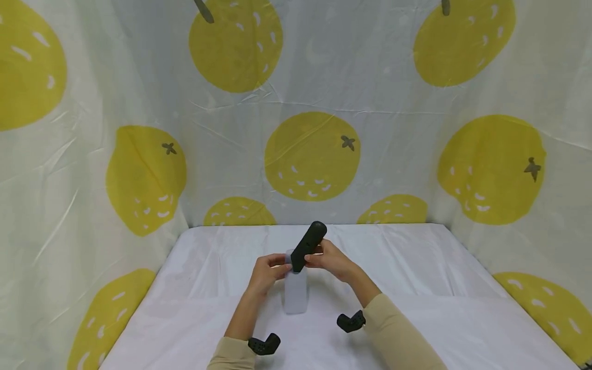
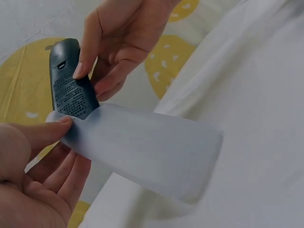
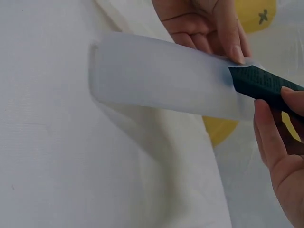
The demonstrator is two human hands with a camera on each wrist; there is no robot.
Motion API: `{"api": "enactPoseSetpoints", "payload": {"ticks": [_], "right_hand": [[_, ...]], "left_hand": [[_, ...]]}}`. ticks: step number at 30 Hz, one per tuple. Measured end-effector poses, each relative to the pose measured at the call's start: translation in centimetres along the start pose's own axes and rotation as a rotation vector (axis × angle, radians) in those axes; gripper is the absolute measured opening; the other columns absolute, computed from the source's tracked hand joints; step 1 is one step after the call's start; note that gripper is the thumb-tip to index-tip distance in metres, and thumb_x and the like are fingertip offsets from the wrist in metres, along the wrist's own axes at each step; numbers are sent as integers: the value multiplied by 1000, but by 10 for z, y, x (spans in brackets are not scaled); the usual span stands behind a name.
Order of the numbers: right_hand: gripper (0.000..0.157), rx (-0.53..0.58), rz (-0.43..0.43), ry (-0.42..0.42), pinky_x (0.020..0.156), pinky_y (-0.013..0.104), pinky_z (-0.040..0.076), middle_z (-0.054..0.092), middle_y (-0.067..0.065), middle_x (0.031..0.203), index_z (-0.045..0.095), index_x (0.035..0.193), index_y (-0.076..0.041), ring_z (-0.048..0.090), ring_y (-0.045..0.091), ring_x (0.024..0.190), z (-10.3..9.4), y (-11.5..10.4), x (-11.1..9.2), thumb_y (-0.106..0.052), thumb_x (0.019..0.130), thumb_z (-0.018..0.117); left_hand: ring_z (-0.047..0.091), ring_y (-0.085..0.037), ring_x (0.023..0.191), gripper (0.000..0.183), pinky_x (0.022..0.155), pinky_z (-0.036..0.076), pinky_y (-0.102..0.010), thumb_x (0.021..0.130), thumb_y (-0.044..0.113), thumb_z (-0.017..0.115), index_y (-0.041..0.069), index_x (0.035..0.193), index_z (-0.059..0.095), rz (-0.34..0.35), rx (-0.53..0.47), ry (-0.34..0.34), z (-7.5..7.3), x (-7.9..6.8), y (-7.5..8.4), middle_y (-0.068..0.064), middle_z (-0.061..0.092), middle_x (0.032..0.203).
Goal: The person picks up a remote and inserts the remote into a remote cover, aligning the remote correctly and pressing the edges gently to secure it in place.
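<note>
The left hand (image 1: 267, 272) pinched a translucent white sleeve (image 1: 296, 297) near its mouth, while the right hand (image 1: 336, 261) gripped a dark remote control (image 1: 309, 244) between thumb and fingers. The remote control slanted above the white-covered table (image 1: 194, 313), its lower end at the sleeve's mouth.

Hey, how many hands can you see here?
2: the left hand, pinching the translucent cover near its far end, and the right hand, holding the dark device at that end. No other hand shows.
</note>
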State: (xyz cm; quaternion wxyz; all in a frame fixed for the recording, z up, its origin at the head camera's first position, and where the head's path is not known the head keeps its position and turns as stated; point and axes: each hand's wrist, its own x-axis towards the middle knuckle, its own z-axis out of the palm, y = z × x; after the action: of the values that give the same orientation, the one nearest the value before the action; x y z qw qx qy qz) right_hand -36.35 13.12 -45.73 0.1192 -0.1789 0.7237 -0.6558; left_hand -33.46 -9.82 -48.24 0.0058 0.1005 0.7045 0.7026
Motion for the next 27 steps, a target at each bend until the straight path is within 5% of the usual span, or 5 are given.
{"api": "enactPoseSetpoints", "payload": {"ticks": [13, 18, 23, 27], "right_hand": [[46, -61, -43, -125, 97, 43, 55, 61, 24, 128, 47, 140, 5, 67, 35, 115, -15, -51, -12, -2, 100, 67], [47, -67, -139, 24, 93, 44, 57, 64, 21, 124, 51, 141, 2, 68, 34, 113, -3, -63, -19, -10, 100, 70], [37, -56, -279, 265, 85, 38, 60, 62, 19, 122, 60, 132, -1, 67, 35, 105, 16, -65, -33, -19, 102, 70], [23, -28, -302, 403, 80, 31, 60, 64, 18, 112, 66, 120, 0, 62, 42, 99, 28, -64, -44, -15, 102, 68]], "left_hand": [[72, -22, 93, 32, 81, 60, -32, 93, 3, 76, -9, 121, 70, 61, -48, -78, 7, -3, 31, -17, 74, 107], [71, -22, 94, 34, 83, 59, -31, 94, 1, 74, -12, 124, 66, 87, -137, -59, 12, -6, 47, -18, 72, 110], [72, -21, 93, 34, 84, 59, -31, 93, 0, 75, -12, 124, 66, 122, -217, 3, 17, -11, 66, -17, 72, 108], [72, -21, 92, 33, 83, 59, -30, 93, -4, 74, -13, 123, 66, 152, -245, 26, 17, -14, 75, -18, 72, 106]]}}
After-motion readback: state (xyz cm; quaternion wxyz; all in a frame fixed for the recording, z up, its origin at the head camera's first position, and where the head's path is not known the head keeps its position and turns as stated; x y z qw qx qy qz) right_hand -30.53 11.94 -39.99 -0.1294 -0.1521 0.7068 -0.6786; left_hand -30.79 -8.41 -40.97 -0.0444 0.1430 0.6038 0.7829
